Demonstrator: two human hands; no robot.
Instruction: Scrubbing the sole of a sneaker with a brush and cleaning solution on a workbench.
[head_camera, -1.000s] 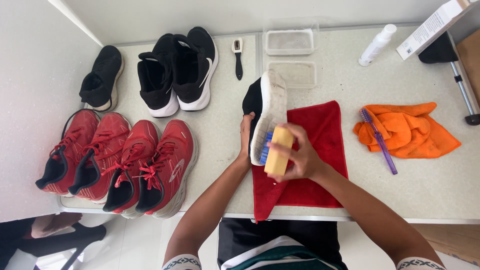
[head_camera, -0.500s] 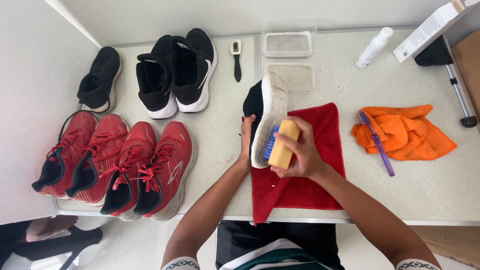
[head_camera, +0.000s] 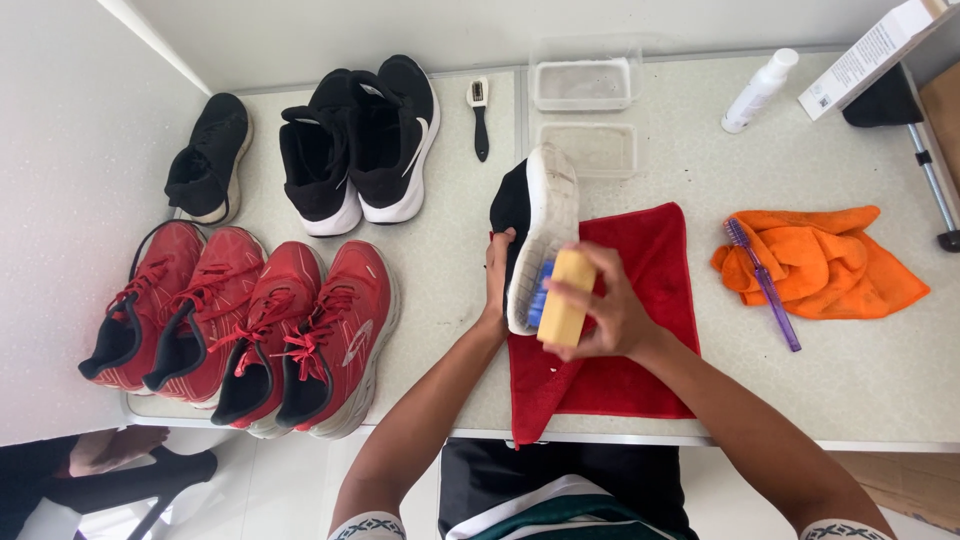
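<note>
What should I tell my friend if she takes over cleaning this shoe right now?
Left hand: steadies the black shoe, tipped on its side with the white sole facing right, over the red cloth.
Right hand: holds the wooden brush, blue bristles against the sole.
Done: cannot tell how much of the sole is scrubbed.
Left: the sole's toe end shows some grime. Nearby wait the purple toothbrush on the orange cloth and the white bottle.
</note>
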